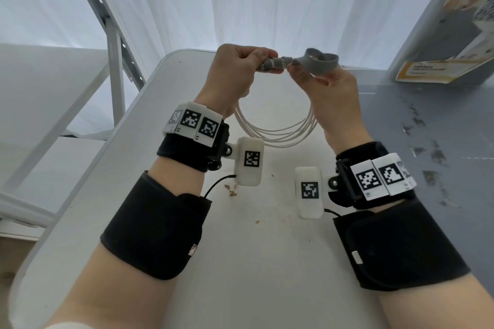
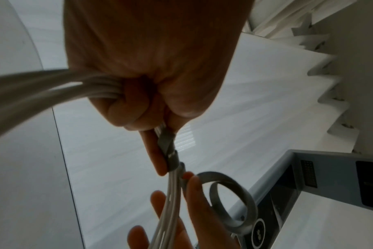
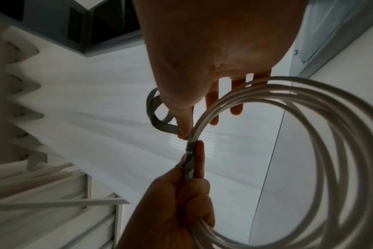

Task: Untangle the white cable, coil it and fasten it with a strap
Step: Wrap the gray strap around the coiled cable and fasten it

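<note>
Both hands raised above white tabletop point(image 1: 251, 262), thin white cable point(image 1: 278, 133) already wound in several round loops hanging below and between wrists. Left hand point(image 1: 232, 75) fisted round top of bundle, thumb and forefinger pinching the part wrapped by grey fabric strap point(image 1: 275, 63); right hand point(image 1: 331, 85) pinching strap just beside that wrap with thumb and forefinger, other fingers point(image 3: 236, 107) straight and slightly spread behind loops, free strap end curling in loose ring over its knuckles. Grey box with orange label point(image 1: 449, 35) far right, well apart.
</note>
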`<act>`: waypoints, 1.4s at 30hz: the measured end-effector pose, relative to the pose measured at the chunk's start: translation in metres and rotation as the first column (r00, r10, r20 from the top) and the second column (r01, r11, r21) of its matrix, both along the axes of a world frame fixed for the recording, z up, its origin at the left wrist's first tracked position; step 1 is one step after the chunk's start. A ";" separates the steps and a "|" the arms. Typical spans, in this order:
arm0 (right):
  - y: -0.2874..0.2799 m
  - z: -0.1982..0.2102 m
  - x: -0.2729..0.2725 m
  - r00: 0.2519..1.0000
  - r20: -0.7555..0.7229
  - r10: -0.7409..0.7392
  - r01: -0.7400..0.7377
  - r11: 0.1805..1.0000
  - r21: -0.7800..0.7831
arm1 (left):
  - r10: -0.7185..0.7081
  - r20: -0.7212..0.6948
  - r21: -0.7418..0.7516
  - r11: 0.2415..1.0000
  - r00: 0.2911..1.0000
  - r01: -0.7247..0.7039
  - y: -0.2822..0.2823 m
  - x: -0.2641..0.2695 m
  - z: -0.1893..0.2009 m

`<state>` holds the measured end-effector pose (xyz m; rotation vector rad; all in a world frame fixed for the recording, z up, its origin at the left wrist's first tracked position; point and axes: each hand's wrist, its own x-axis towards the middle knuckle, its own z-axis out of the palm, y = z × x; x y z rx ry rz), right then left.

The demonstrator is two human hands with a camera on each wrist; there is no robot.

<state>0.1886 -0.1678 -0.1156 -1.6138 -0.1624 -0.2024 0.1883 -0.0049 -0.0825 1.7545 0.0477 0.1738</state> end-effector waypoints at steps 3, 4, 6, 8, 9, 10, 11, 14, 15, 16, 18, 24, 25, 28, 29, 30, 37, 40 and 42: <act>-0.002 0.000 -0.001 1.000 -0.004 -0.001 0.001 0.999 -0.034 | -0.001 -0.016 -0.015 1.000 1.000 0.001 -0.002 -0.001 0.001; -0.002 -0.001 -0.001 1.000 0.001 -0.007 0.007 0.998 -0.056 | -0.002 -0.016 -0.011 1.000 1.000 0.001 -0.002 -0.002 0.001; -0.003 -0.001 -0.001 1.000 0.015 -0.016 0.017 0.996 -0.091 | 0.001 -0.021 -0.014 1.000 1.000 -0.001 -0.003 -0.002 0.000; -0.002 0.000 -0.003 0.999 0.040 -0.025 0.029 0.997 -0.078 | 0.003 -0.039 -0.041 0.999 0.999 -0.004 -0.003 -0.001 -0.001; -0.001 0.000 -0.003 0.998 0.059 -0.030 0.034 0.997 -0.063 | 0.001 -0.046 -0.058 0.998 0.999 -0.004 -0.003 0.000 -0.001; 0.000 0.000 -0.004 0.996 0.079 -0.033 0.037 0.998 -0.054 | -0.002 -0.051 -0.072 0.997 0.999 -0.002 -0.003 0.000 -0.001; 0.000 0.000 -0.004 0.995 0.093 -0.035 0.040 0.998 -0.056 | -0.005 -0.052 -0.084 0.996 0.999 0.000 -0.002 0.000 -0.001; 0.001 0.001 -0.005 0.995 0.091 -0.046 0.054 0.995 -0.081 | -0.005 -0.061 -0.110 0.994 0.998 -0.002 -0.002 0.001 -0.002; 0.000 0.001 -0.005 0.995 0.087 -0.046 0.055 0.994 -0.099 | 0.001 -0.067 -0.117 0.993 0.998 -0.009 -0.002 0.001 -0.002; 0.000 0.000 -0.005 0.995 0.089 -0.040 0.051 0.992 -0.115 | 0.007 -0.074 -0.122 0.992 0.997 -0.016 -0.001 0.002 -0.002; 0.000 0.001 -0.007 0.995 0.097 -0.021 0.035 0.990 -0.136 | 0.015 -0.087 -0.131 0.991 0.996 -0.026 0.001 0.003 -0.002; -0.001 0.005 -0.010 0.996 0.080 0.023 -0.013 0.991 -0.130 | 0.008 -0.100 -0.126 0.992 0.995 -0.020 0.002 0.002 -0.002; -0.001 0.005 -0.010 0.996 0.083 0.031 -0.020 0.992 -0.125 | 0.010 -0.103 -0.124 0.992 0.995 -0.023 0.002 0.001 -0.002; 0.001 0.008 -0.011 0.998 0.067 0.018 -0.012 0.996 -0.088 | 0.003 -0.107 -0.127 0.992 0.994 -0.017 0.001 0.001 -0.001; 0.002 0.009 -0.012 0.998 0.061 0.013 -0.009 0.997 -0.074 | 0.000 -0.109 -0.125 0.992 0.994 -0.013 0.001 0.000 -0.001; 0.002 0.009 -0.011 0.998 0.064 0.013 -0.008 0.998 -0.068 | -0.002 -0.111 -0.123 0.992 0.994 -0.012 0.001 0.000 -0.001; 0.000 0.002 -0.007 0.996 0.089 -0.012 0.022 0.993 -0.117 | -0.011 -0.104 -0.121 0.993 0.995 -0.002 -0.002 0.001 0.000; 0.001 0.003 -0.007 0.993 0.109 -0.055 0.067 0.992 -0.110 | -0.024 -0.091 -0.127 0.992 0.996 0.012 -0.002 0.000 0.000; 0.000 0.004 -0.009 0.988 0.124 -0.095 0.107 0.991 -0.086 | -0.057 -0.082 -0.138 0.989 0.995 0.046 -0.003 0.000 0.001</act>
